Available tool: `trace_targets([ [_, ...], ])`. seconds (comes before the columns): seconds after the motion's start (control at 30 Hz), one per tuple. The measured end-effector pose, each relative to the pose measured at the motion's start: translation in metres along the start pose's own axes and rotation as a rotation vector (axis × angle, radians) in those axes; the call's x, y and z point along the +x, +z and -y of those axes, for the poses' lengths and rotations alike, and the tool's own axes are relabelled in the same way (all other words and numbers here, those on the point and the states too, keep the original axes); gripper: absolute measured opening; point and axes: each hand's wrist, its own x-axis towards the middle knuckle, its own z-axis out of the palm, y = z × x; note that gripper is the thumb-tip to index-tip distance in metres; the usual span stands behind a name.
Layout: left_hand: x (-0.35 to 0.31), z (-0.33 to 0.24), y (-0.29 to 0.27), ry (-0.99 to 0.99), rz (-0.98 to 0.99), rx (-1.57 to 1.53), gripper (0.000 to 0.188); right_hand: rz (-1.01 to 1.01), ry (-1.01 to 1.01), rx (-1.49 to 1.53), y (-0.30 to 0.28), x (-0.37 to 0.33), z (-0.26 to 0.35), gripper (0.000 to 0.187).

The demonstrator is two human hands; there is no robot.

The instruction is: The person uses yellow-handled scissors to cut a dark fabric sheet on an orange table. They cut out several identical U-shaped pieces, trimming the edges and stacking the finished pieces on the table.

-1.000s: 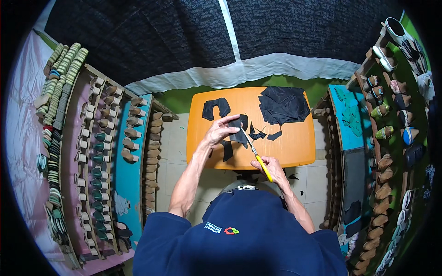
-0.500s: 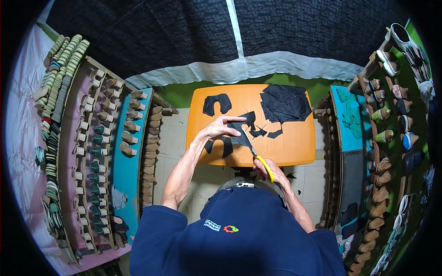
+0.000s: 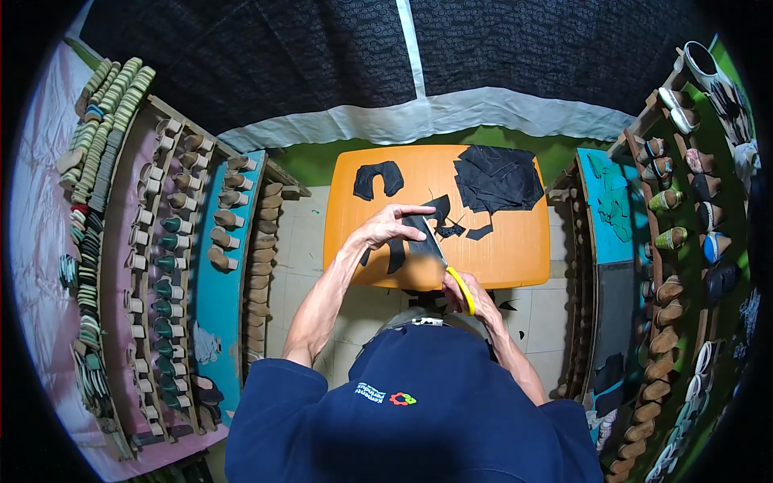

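Observation:
My left hand (image 3: 388, 227) pinches a dark piece of sheet material (image 3: 415, 229) between thumb and fingers, holding it just above the orange table (image 3: 507, 249). In my right hand (image 3: 477, 296) is a pair of scissors (image 3: 460, 288) with yellow handles. Their blades point away from me and meet the right side of the held piece. Whether the blades are fully closed is hard to tell. Small black scraps (image 3: 453, 230) lie right beyond the blades. A curved black piece (image 3: 396, 256) sits below my left hand.
A black U-shaped piece (image 3: 378, 179) lies at the table's far left, and a stack of black sheets (image 3: 499, 179) at its far right. Racks of shoe lasts (image 3: 173, 290) stand on the left, with more shoe racks (image 3: 667, 322) on the right. A blurred tan patch covers the near table edge.
The scissors have moved slightly farther from me along the held piece. My left hand keeps its pinch in nearly the same place. A blurred patch now covers part of the near table edge.

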Motion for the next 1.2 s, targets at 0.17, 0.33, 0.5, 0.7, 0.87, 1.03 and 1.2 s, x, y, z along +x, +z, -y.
trace_targets([
  [0.17,0.001,0.001,0.002,0.019,-0.012,-0.017,0.067,-0.024,-0.003,-0.009,0.0,-0.003,0.005,0.048],
  [0.33,0.001,0.003,-0.001,-0.007,-0.051,-0.005,0.061,-0.043,-0.015,0.017,-0.001,0.002,-0.006,0.046],
  [0.5,0.002,0.001,-0.004,-0.024,-0.098,0.0,0.053,-0.035,-0.024,0.067,0.0,0.004,-0.008,0.045],
  [0.7,0.002,-0.002,-0.005,0.009,-0.094,-0.001,0.054,-0.041,-0.034,0.077,-0.001,0.007,-0.012,0.044],
  [0.87,0.003,0.003,-0.007,0.018,-0.123,-0.033,0.056,-0.035,-0.054,0.108,0.0,0.007,-0.011,0.045],
  [1.03,0.002,0.01,-0.01,0.037,-0.137,-0.017,0.057,-0.041,-0.065,0.087,0.0,0.004,-0.004,0.046],
  [1.2,-0.002,0.009,-0.009,0.033,-0.161,-0.038,0.054,-0.044,-0.081,0.069,0.001,0.004,-0.005,0.048],
])
